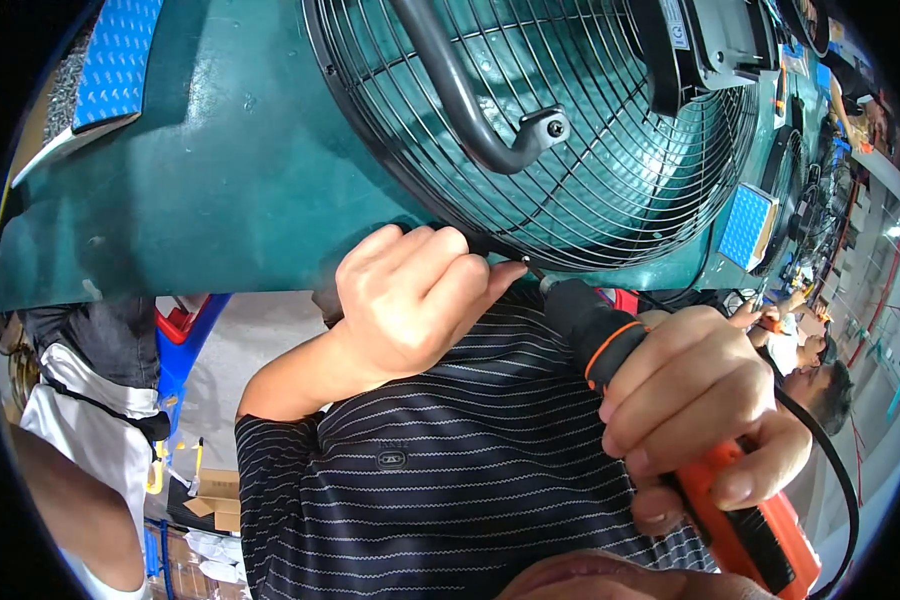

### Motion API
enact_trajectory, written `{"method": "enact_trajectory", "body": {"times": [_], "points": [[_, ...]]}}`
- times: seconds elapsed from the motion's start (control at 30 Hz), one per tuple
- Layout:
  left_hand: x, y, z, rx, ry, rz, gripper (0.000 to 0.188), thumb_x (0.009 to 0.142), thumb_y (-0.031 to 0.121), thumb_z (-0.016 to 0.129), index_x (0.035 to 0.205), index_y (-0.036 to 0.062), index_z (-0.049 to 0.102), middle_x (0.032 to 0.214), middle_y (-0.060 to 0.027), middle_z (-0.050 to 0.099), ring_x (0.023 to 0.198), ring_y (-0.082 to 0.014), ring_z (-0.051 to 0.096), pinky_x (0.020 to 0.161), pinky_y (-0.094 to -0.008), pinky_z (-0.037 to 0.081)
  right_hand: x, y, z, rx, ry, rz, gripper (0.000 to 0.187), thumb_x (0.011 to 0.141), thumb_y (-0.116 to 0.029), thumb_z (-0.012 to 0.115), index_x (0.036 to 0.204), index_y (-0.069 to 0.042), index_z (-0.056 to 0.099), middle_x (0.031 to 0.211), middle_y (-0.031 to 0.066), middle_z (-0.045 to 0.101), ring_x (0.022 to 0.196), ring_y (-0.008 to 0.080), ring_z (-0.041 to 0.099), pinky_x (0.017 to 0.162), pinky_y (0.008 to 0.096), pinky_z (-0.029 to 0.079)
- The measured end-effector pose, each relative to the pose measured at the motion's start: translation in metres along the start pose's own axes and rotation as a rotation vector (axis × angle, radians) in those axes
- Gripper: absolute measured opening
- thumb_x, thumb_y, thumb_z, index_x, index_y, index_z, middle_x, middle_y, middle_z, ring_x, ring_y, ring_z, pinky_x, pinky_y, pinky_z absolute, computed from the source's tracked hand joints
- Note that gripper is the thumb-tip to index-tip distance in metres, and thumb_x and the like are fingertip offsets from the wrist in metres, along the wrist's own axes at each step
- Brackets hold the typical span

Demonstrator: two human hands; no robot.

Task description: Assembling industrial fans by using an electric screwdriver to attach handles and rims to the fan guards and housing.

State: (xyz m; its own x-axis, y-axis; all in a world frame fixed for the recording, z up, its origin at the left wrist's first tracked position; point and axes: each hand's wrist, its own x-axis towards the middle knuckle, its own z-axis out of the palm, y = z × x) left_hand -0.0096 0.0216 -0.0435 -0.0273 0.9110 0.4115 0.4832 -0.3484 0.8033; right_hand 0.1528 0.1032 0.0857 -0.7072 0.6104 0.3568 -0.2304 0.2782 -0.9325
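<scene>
A large black wire fan guard [570, 180] lies on the green tabletop, with a thick grey tube handle [460, 90] bolted across it. My left hand [410, 300] is closed at the guard's near rim. Its thumb points along the rim towards a small light speck, too small to make out for certain. In my right hand [705, 400] is an orange-and-black corded power drill [760, 530]. The drill's black nose [580, 315] points up and left, its thin bit meeting the rim close to my left thumb tip.
An opened blue-patterned carton [120, 65] with small metal parts stands at the far left; another blue box [747, 228] sits right of the guard. A black motor housing [705, 50] rests above the guard. The drill's cable [845, 470] loops down the right. Co-workers [95, 480] are on both sides.
</scene>
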Motion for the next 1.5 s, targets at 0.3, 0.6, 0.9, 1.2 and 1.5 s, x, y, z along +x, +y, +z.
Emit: {"method": "enact_trajectory", "body": {"times": [0.3, 0.6, 0.9, 1.2, 1.5], "points": [[-0.001, 0.000, 0.001, 0.012, -0.009, -0.004, 0.038, 0.061, 0.013, 0.090, 0.066, 0.0101, 0.053, 0.058, 0.0003, 0.047, 0.046, -0.0175, 0.042, 0.044, -0.0305, 0.028, 0.006, 0.004, -0.007, 0.072, -0.047, -0.033, 0.038, 0.082, -0.006, 0.078, 0.107, -0.005, 0.051, 0.072, 0.0082, 0.067, 0.055, 0.0169, 0.066, 0.050, 0.0272, 0.055], [0.028, -0.004, -0.046, 0.202, 0.004, 0.200, 0.054, 0.060, 0.026, 0.092, 0.101, 0.0078, 0.062, 0.099, -0.0119, 0.059, 0.087, -0.0290, 0.060, 0.073, -0.0405, 0.049, 0.016, 0.007, -0.045, 0.315, -0.281, 0.032, 0.060, 0.071, -0.003, 0.083, 0.122, -0.013, 0.054, 0.075, 0.0091, 0.070, 0.059, 0.0189, 0.069, 0.054, 0.0282, 0.057], [0.116, 0.000, -0.087, 0.722, -0.486, 0.370, 0.081, 0.035, 0.016, 0.089, 0.110, 0.0049, 0.059, 0.125, -0.0155, 0.060, 0.129, -0.0369, 0.050, 0.115, -0.0520, 0.034, -0.084, -0.058, -0.118, 0.499, 0.558, -0.299, 0.033, 0.084, -0.013, 0.073, 0.113, -0.004, 0.060, 0.081, -0.0019, 0.056, 0.064, 0.0069, 0.053, 0.063, 0.0229, 0.046], [0.033, 0.068, 0.020, 0.601, -0.217, 0.422, 0.050, 0.063, 0.039, 0.085, 0.100, 0.0145, 0.065, 0.088, -0.0060, 0.053, 0.080, -0.0282, 0.056, 0.068, -0.0471, 0.047, -0.175, -0.037, -0.109, -0.339, 1.152, -0.294, 0.031, 0.092, -0.001, 0.053, 0.122, 0.003, 0.053, 0.080, 0.0099, 0.054, 0.064, 0.0189, 0.053, 0.061, 0.0366, 0.046], [0.045, 0.048, -0.047, 0.485, 0.062, 0.492, 0.042, 0.074, 0.015, 0.080, 0.112, 0.0111, 0.064, 0.095, -0.0113, 0.065, 0.086, -0.0275, 0.062, 0.075, -0.0426, 0.051, -0.169, -0.009, -0.127, -0.480, 1.152, -0.168, 0.029, 0.095, 0.002, 0.054, 0.121, 0.014, 0.047, 0.078, 0.0136, 0.056, 0.068, 0.0182, 0.054, 0.068, 0.0357, 0.049]]}}
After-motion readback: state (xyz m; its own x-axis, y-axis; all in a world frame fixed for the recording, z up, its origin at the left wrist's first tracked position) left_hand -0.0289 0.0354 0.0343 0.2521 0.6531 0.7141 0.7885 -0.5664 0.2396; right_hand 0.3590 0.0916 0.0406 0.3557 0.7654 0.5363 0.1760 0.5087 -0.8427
